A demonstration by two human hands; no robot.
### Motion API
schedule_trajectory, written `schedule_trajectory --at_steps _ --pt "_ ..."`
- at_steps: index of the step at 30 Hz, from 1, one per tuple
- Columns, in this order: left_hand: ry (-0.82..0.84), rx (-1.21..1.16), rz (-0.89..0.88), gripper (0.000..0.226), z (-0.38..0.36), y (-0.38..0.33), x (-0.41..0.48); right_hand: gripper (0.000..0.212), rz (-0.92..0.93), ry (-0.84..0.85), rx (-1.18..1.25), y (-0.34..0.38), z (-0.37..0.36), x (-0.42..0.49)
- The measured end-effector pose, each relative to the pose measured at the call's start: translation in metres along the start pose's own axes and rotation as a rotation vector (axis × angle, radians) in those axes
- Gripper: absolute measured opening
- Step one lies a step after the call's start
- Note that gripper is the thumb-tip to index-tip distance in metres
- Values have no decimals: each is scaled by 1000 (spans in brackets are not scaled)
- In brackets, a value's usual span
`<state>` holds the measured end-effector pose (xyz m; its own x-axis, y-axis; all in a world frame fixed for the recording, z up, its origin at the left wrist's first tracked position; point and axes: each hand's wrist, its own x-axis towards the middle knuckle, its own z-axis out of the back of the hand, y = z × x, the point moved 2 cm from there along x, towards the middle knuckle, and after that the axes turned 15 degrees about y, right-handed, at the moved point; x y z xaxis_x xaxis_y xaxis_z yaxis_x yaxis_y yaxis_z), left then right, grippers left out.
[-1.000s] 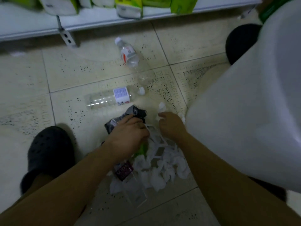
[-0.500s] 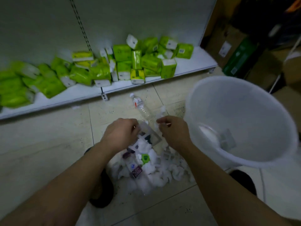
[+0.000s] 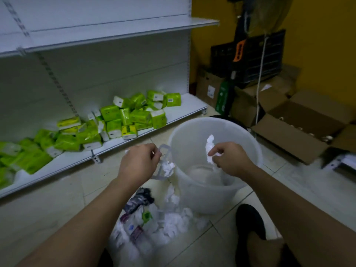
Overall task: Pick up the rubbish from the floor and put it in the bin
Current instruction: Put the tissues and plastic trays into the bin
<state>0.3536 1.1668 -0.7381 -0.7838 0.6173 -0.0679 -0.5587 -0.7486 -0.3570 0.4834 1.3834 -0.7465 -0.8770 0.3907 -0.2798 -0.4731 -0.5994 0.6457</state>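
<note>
Hands (image 3: 138,162) (image 3: 230,160) gripping tissue (image 3: 210,149) over bin (image 3: 248,135), clear packet (image 3: 163,164) indistinct

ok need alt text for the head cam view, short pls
Two bare hands carry rubbish to a white plastic bin: the right hand holds crumpled tissue over its opening, the left hand holds clear packaging at its rim. More tissue and wrappers lie on the tiled floor below.

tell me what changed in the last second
Both hands lifted off the floor pile: the right hand now holds white tissue over the bin, the left hand holds clear packaging beside its rim. The pile stays on the floor.
</note>
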Motion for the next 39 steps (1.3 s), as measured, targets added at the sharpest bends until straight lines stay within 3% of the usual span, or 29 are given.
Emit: schedule_trajectory --at_steps 4,8,13,17,23,28,32,39 --pt "1 -61 -19 24 -21 -38 32 27 -49 171 -54 -39 5 8" --pt "38 -59 -25 24 -48 -64 61 25 -44 107 -70 -57 14 19" --pt "153 52 -48 40 -78 -62 65 45 -26 153 -100 -63 13 20" --pt "184 91 -40 45 -78 -37 44 46 44 247 -101 -49 0 15" --pt "230 98 54 46 -65 14 -4 33 173 255 -161 1 -37 -7" --pt "360 69 170 48 -70 64 -33 29 191 442 -225 28 -96 -15" --pt "434 -5 287 46 -89 113 -48 39 104 622 -287 23 -152 2" --pt "595 -101 383 52 -158 184 -32 47 -121 755 -270 -24 -256 59"
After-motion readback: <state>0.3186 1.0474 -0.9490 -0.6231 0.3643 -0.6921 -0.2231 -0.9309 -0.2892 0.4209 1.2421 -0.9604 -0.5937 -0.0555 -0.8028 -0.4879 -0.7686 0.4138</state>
